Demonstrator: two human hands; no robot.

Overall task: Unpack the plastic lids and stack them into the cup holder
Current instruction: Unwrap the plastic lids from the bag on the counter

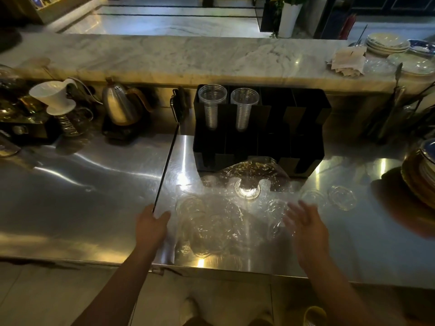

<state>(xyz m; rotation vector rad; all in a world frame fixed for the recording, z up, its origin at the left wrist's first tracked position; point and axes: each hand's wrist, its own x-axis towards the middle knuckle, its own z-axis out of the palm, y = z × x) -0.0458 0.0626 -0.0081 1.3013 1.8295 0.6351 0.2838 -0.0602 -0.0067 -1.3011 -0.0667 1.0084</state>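
Two open hands [150, 228] [306, 229], scattered lids [341, 197]

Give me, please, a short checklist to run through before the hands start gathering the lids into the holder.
1. Lids out of the wrapper: ok, loose clear lids lie scattered on the steel counter.
2. Free slots in the cup holder: ok, its right compartments look empty; cup stacks fill two on the left.
3. Left hand free: ok, open, resting at the counter seam.
4. Right hand free: ok, open, though blurred.
5. Plastic wrapper clear of the holder's front: not ok, it lies against it.
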